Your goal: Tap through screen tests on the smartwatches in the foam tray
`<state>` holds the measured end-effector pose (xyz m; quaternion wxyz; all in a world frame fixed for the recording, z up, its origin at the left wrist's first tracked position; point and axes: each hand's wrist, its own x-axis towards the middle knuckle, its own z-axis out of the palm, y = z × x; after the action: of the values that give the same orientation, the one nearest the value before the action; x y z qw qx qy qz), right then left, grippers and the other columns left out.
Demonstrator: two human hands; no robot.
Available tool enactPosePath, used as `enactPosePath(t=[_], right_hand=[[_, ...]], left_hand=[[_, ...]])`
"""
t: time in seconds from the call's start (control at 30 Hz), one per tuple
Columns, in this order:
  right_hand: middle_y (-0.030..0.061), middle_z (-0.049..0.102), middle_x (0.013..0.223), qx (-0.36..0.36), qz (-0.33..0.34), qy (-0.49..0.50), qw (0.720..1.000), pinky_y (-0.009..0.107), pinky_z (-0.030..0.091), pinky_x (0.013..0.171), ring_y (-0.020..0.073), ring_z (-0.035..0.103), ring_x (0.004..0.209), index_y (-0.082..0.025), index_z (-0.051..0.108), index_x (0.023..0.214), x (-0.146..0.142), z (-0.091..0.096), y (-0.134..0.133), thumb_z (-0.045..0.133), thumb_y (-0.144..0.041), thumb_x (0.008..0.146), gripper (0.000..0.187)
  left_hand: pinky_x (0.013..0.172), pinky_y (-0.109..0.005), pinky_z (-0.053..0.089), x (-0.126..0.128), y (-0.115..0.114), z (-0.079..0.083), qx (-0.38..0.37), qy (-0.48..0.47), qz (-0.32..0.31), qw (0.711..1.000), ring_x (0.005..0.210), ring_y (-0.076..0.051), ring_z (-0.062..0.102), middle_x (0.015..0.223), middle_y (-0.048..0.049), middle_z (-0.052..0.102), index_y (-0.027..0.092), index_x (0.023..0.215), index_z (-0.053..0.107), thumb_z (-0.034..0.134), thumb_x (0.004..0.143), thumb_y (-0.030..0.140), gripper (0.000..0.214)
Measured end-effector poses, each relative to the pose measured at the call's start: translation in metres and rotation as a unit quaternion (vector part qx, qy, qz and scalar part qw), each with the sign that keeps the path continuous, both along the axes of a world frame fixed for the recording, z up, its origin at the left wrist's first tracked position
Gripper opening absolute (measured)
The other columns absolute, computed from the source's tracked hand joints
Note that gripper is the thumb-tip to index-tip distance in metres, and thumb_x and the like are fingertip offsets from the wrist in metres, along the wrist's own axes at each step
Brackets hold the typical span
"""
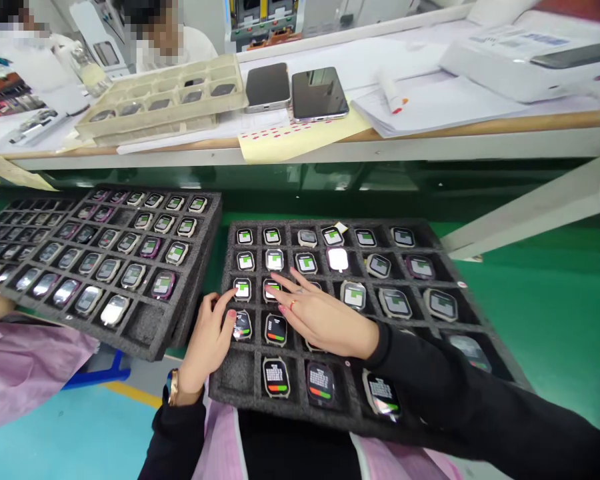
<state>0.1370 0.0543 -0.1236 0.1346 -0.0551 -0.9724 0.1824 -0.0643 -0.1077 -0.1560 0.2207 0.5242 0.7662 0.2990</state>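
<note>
A black foam tray [230, 377] with a grid of pockets lies in front of me, most pockets holding a small smartwatch body with a lit screen. My left hand [211, 340] rests on the tray's left side, fingers loosely spread, its fingertips touching a tilted watch [242, 326] in the left column. My right hand [320, 313] lies flat across the middle pockets with fingers stretched out, fingertips reaching a watch [271, 289] in the second column. Neither hand grips anything.
A second foam tray [150, 327] of watches sits to the left, a third beyond it. Another person's pink sleeve [25, 363] is at the lower left. The raised shelf behind holds a beige plastic tray [160, 100], two phones [320, 93], papers and a marker [393, 93].
</note>
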Motion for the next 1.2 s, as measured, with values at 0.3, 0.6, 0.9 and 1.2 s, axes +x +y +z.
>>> enactPosePath(t=[0.3,0.6,0.9,1.2], right_hand=[[0.0167,0.065,0.127,0.013,-0.078,-0.023,0.997,0.065,0.028,0.117,0.0343,0.041,0.138,-0.004,0.068,0.116,0.051,0.013,0.012,0.026,-0.017,0.105,0.045],[0.0177,0.066,0.125,-0.009,-0.076,-0.033,0.997,0.069,0.027,0.115,0.0347,0.034,0.141,-0.002,0.057,0.132,0.057,0.0,0.006,0.029,-0.014,0.104,0.042],[0.0132,0.067,0.125,0.008,-0.142,-0.005,0.99,0.065,0.027,0.118,0.0317,0.041,0.138,-0.008,0.065,0.123,0.093,0.012,0.016,0.03,-0.018,0.104,0.042],[0.0197,0.071,0.114,0.058,-0.139,-0.031,0.988,0.065,0.025,0.118,0.0322,0.031,0.143,0.004,0.052,0.136,0.117,0.002,0.015,0.029,-0.011,0.103,0.042]], left_hand=[[0.115,-0.049,0.033,-0.002,0.001,-0.004,0.008,-0.029,0.005,1.0,0.128,-0.024,0.044,0.129,-0.0097,0.042,0.032,0.145,0.042,0.03,0.103,0.041,0.045],[0.117,-0.047,0.029,-0.003,0.002,-0.005,0.018,-0.051,0.01,0.999,0.13,-0.022,0.042,0.132,-0.0097,0.043,0.03,0.146,0.039,0.028,0.103,0.042,0.045],[0.113,-0.046,0.036,-0.005,0.006,-0.02,0.048,-0.104,0.119,0.986,0.127,-0.025,0.048,0.132,-0.0117,0.051,0.022,0.138,0.045,0.038,0.099,0.051,0.049],[0.114,-0.048,0.035,-0.013,0.015,-0.024,0.053,-0.084,0.113,0.989,0.126,-0.027,0.049,0.125,-0.0121,0.054,0.018,0.133,0.052,0.039,0.096,0.054,0.053]])
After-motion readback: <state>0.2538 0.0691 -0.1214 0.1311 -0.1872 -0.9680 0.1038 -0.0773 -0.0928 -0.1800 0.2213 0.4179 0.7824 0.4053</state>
